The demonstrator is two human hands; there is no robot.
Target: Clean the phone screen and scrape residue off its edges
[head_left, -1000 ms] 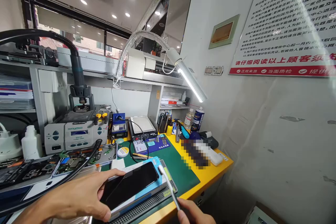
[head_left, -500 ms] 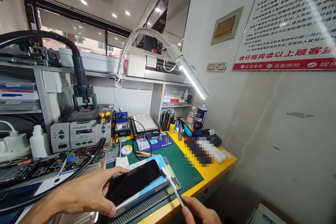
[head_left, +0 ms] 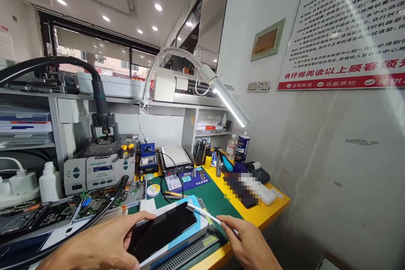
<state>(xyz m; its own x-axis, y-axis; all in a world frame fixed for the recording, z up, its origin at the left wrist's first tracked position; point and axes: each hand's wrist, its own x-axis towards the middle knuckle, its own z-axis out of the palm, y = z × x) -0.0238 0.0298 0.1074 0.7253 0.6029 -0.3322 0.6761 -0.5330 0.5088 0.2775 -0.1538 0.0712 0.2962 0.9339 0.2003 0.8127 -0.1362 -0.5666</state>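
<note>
Bench, head view: phone (head_left: 167, 225) lies face up on a white-and-blue box (head_left: 199, 224), itself over a perforated grey pad (head_left: 190, 254) on the green mat (head_left: 223, 194). Left hand (head_left: 109, 236) clasps the phone's left end, thumb along the near side, fingers across the far side (whether the thumb bears on the box too, I cannot tell). Right hand (head_left: 247, 238) pinches the handle of a white brush (head_left: 209, 214), bristles at the phone's far right corner. For good brushwork here, I judge: short, light strokes along the rim, bristles rather than the hard head meeting the glass, handle low, and enough hold from the left hand that the phone doesn't skate on the slick-looking box. Phone's look: glossy black front, slim dark edge, rounded corners, screen unlit; a paler slanting patch toward the left end, reflection or film, can't tell which.
</note>
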